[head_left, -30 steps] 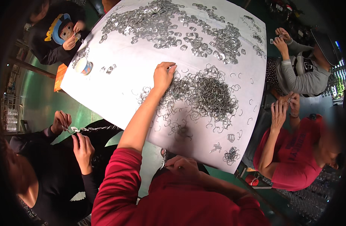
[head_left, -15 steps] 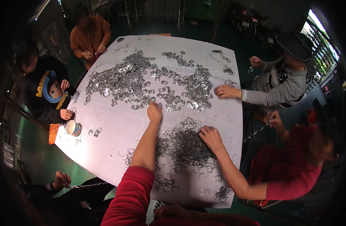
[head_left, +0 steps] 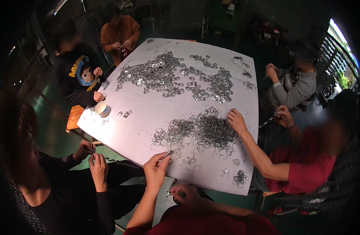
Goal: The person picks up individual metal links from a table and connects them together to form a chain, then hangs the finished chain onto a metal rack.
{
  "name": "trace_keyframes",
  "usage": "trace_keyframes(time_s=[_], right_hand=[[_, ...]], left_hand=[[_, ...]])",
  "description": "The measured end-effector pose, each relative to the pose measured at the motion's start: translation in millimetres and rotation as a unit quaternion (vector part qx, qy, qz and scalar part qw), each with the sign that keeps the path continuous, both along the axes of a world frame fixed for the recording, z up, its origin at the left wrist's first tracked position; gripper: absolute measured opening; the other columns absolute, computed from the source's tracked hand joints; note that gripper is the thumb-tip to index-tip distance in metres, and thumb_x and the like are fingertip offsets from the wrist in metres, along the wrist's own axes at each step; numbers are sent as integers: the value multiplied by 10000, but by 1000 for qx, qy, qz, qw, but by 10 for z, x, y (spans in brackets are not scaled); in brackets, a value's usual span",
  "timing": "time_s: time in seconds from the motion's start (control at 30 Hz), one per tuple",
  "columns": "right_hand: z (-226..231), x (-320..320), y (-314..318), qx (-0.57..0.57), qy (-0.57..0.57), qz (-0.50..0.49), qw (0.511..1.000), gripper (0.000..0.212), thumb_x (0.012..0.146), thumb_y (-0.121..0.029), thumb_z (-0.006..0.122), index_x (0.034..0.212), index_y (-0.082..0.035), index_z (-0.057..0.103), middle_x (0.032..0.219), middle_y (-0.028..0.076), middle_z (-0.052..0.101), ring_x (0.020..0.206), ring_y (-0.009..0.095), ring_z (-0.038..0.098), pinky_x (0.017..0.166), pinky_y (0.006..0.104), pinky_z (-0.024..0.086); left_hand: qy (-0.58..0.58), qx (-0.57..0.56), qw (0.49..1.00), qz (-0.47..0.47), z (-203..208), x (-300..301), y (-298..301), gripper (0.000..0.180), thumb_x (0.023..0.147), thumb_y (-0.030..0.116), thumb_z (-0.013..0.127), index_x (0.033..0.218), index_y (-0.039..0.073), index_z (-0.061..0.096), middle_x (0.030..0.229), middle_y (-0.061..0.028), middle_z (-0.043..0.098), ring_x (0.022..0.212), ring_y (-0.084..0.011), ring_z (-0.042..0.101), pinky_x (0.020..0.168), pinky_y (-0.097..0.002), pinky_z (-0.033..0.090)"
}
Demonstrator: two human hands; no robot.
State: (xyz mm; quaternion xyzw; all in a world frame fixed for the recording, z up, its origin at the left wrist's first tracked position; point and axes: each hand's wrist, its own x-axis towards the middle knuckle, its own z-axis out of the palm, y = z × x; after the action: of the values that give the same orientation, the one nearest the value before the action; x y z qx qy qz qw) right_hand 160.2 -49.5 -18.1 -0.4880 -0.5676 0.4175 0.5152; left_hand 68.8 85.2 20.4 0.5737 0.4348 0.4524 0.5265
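Note:
My left hand (head_left: 155, 168) is over the table's near edge, thumb and fingers pinched on a small flat metal link (head_left: 168, 154). Lower and to the right, below the table edge, my right hand (head_left: 186, 196) is closed in shadow. A thin shiny tip pokes out from its fingers, but the rest of what it grips is too dark to make out. A tangled heap of bent wire hooks (head_left: 214, 131) lies on the white-covered table (head_left: 148, 121) beyond my hands. Farther off spreads a big pile of flat metal links (head_left: 152, 74).
At right, a co-worker's hand (head_left: 237, 122) touches the hook heap. Other people sit or stand around the table, several handling small metal pieces. A paper cup (head_left: 102, 109) stands near the left edge. A dark cluster of hooks (head_left: 240, 178) lies at the near right corner.
My left hand has drawn back from the link pile to the near edge with a link in its fingers. My right hand now shows. The gray-sleeved co-worker's hand has left the table.

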Motion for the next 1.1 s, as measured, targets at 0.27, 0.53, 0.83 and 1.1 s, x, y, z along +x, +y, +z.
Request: trace_keyframes(time_s=[0.27,0.53,0.83,1.1], right_hand=[[-45,-380,-4,92,-3,-69,993,188,800,7,654,860,-25,479,868,85,652,727,174,674,664,283,545],[-62,-388,-36,99,5,-38,994,188,803,23,645,866,-11,471,836,85,631,724,176,674,620,274,548],[-141,-159,-50,21,-39,92,995,179,812,-24,658,901,-6,504,912,102,618,743,185,661,639,279,558],[-897,1026,524,-90,-375,-43,921,75,841,-109,575,888,-79,624,899,83,612,783,266,614,697,368,481]], left_hand=[[115,-60,991,26,-185,-1021,-939,172,850,80,643,999,-1,675,790,-8,641,673,-33,550,594,-188,433],[126,-22,991,33,-73,-976,-1206,165,863,35,614,1014,3,672,893,-36,603,743,-74,579,647,-189,470],[160,30,976,147,-111,-802,-1470,203,801,-13,661,992,47,698,805,-42,604,717,-90,530,639,-212,435],[180,14,959,219,-53,-765,-1634,186,819,-3,650,998,30,689,844,-42,598,745,-104,531,653,-216,428]])
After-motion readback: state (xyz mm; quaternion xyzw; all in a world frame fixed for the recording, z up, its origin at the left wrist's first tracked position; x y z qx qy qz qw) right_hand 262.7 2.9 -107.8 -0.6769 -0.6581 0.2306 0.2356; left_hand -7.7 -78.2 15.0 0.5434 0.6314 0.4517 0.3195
